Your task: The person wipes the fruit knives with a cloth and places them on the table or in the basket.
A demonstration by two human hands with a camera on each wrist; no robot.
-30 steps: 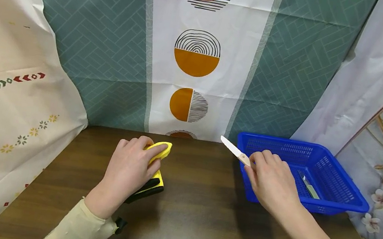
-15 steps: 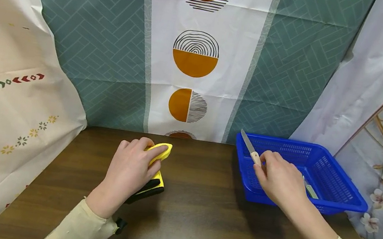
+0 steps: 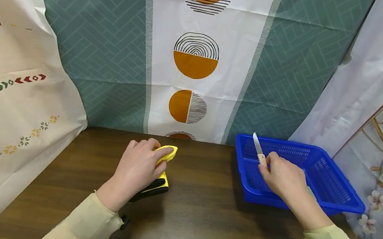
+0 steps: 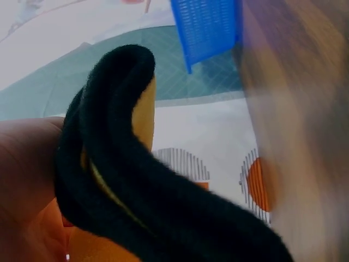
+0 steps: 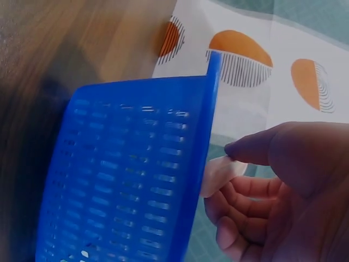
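Observation:
My left hand [image 3: 139, 167] holds a folded yellow-and-black cloth [image 3: 169, 156] at the left middle of the table. In the left wrist view the cloth [image 4: 117, 142] shows thick dark plush folds with yellow between them, and the thumb side presses on it. On the right, my right hand [image 3: 287, 175] pinches the pale handle of a small knife [image 3: 258, 146] over the blue plastic basket [image 3: 243, 172]. The blade points up and away toward the back wall. Seen from the right wrist, the knife handle [image 5: 219, 176] sits between thumb and fingers at the rim, with its blade hidden behind the basket wall.
Inside the basket lies a second knife with a light green handle [image 3: 310, 191], mostly covered by my right forearm. The brown wooden table [image 3: 191, 218] is bordered by a patterned curtain [image 3: 121, 43] behind and printed cloths at both sides.
My right hand has moved right with the knife, from beside the basket's left edge to over it. The left hand with the cloth sits slightly further right in view.

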